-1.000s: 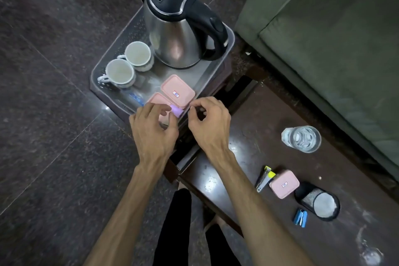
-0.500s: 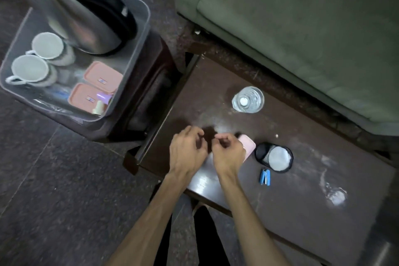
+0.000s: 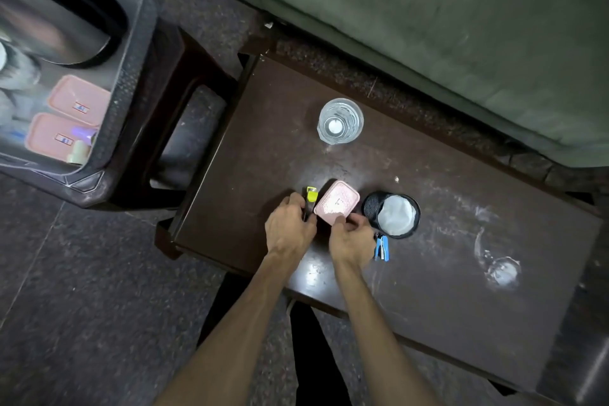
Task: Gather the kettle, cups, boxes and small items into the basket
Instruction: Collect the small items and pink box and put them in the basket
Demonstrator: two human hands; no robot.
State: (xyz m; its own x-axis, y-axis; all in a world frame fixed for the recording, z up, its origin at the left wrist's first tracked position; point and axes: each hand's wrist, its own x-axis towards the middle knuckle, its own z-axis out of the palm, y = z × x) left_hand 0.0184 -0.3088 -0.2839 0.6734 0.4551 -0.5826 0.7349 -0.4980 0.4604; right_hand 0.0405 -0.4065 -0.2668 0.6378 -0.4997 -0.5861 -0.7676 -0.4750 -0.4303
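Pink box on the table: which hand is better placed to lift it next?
Probably the right hand: its fingers already touch the pink box's near edge. The left hand is at the yellow-tipped tool beside it.

Both forearms reach forward, left hand (image 3: 290, 227) and right hand (image 3: 352, 241) seemingly half-curled, knuckles up

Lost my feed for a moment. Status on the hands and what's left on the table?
Left hand on yellow tool, right hand on pink box; grips unclear. Glass, mesh cup, blue clip remain. Path clear.
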